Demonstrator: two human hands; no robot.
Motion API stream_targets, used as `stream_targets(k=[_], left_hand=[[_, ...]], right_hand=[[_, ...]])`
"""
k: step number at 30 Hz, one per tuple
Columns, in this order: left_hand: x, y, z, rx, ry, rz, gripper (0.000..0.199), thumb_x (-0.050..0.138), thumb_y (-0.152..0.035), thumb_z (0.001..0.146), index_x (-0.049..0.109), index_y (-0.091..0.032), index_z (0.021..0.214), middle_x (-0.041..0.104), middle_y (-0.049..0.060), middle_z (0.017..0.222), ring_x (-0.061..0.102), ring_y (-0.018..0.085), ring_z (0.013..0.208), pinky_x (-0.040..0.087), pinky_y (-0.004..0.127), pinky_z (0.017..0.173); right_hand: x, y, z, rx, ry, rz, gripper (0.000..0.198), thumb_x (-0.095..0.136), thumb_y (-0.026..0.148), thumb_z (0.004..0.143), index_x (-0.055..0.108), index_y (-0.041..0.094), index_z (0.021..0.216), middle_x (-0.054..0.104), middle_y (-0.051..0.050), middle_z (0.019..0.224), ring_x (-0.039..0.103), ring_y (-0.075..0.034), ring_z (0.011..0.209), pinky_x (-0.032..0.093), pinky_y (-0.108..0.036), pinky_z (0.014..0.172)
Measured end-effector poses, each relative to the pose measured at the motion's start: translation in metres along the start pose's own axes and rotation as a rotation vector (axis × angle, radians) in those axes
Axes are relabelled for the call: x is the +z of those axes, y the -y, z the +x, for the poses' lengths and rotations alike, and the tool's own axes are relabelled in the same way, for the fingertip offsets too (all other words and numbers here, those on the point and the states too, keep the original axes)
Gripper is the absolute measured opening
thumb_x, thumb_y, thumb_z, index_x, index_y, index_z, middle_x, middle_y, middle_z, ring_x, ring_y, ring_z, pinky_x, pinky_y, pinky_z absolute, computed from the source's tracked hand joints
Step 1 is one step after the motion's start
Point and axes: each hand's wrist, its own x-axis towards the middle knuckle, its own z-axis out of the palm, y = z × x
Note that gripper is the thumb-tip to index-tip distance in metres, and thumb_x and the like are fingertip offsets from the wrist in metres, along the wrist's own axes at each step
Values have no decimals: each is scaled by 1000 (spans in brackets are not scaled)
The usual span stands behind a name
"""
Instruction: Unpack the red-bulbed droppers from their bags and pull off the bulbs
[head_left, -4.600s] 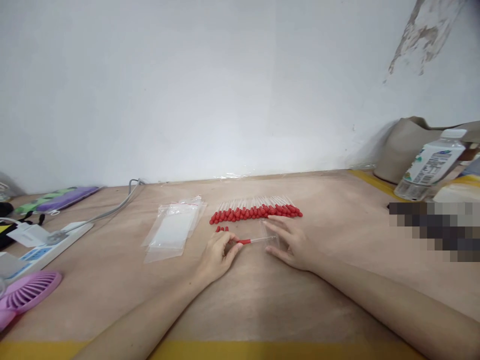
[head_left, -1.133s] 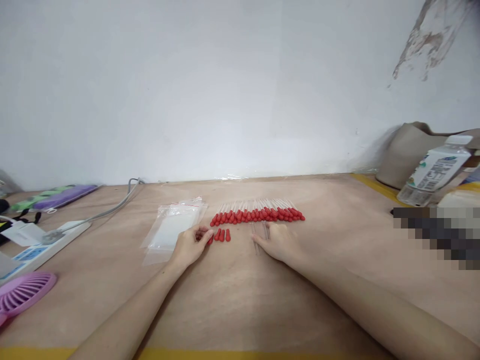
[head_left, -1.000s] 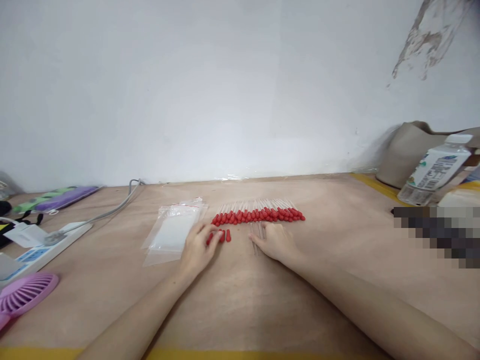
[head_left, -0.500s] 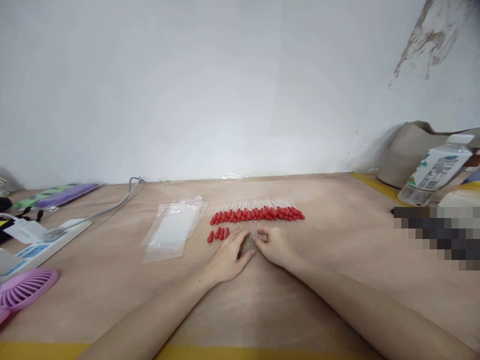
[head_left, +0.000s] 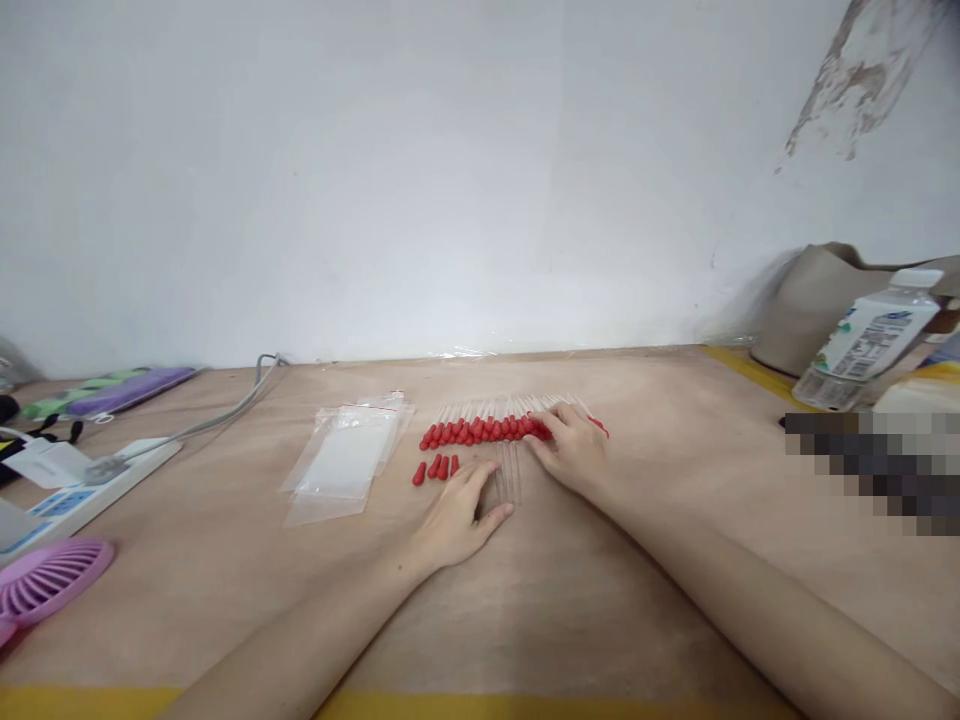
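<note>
Beside the tubes (head_left: 508, 474), the left hand (head_left: 455, 519) is spread; the right hand (head_left: 574, 449), grip unclear, apparently arranges droppers (head_left: 478, 430), next requiring light pinching.

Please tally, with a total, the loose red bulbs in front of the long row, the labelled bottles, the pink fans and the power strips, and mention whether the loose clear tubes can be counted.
Loose red bulbs: 4
Labelled bottle: 1
Pink fan: 1
Power strip: 1
Total: 7
Loose clear tubes: too fine to count surely, so left out.
</note>
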Motion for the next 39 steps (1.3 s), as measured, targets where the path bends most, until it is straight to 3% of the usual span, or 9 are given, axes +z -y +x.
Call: stream_targets(k=[4,10,15,19,23,26,32,36,39], left_hand=[[1,-2,1,-43,-9,-2,50,54,-40,78,39,-19,120,50,10,120,48,25,109,41,41,90],[2,-5,1,-49,-41,-16,48,57,-38,77,41,-18,117,53,9,114,51,25,104,43,42,86],[0,-5,0,1,-68,-3,48,57,-36,77,40,-19,119,49,10,120,47,24,109,42,41,90],[-1,-4,-1,97,-187,56,46,54,-32,80,40,-18,121,43,11,126,39,23,119,36,41,98],[-2,-1,0,187,-348,153,47,50,-25,83,36,-17,127,41,11,129,29,25,126,29,45,103],[-4,0,1,291,-370,245,45,46,-18,85,36,-18,129,42,10,131,27,25,128,31,46,102],[-5,3,3,474,-334,383,26,48,-15,85,55,-17,110,56,10,117,42,24,119,36,48,99],[-3,4,4,508,-355,368,16,47,-16,85,60,-14,95,66,8,98,55,21,105,43,43,95],[0,2,4,510,-339,360,17,47,-16,86,60,-14,95,67,7,95,58,20,101,45,42,94]], right_hand=[[1,-9,9,-126,22,-84,22,54,35,79,63,22,95,56,-7,103,46,-23,94,33,-34,77],[13,-12,13,-153,14,-83,16,49,24,83,65,22,84,58,-5,101,47,-21,94,31,-35,79],[12,-10,14,-134,-145,24,16,47,20,84,63,19,85,61,-6,96,50,-19,90,31,-34,77],[-3,-12,2,-164,-214,236,16,45,22,87,60,21,92,63,-3,85,54,-15,79,34,-32,76],[-20,-13,-26,-231,-96,414,17,44,23,87,57,22,97,63,-3,80,54,-16,75,38,-32,72],[-27,-10,-44,-282,34,473,17,42,20,87,55,22,98,61,-4,78,53,-17,75,40,-31,69],[-25,-3,-54,-367,132,514,17,40,15,86,54,22,94,62,-3,85,52,-15,77,40,-30,72],[-28,2,-52,-297,177,424,16,45,21,84,54,19,96,61,-5,85,51,-17,79,40,-32,72],[-29,7,-50,-286,142,321,33,53,31,79,51,17,109,61,-7,92,52,-19,85,38,-35,76]])
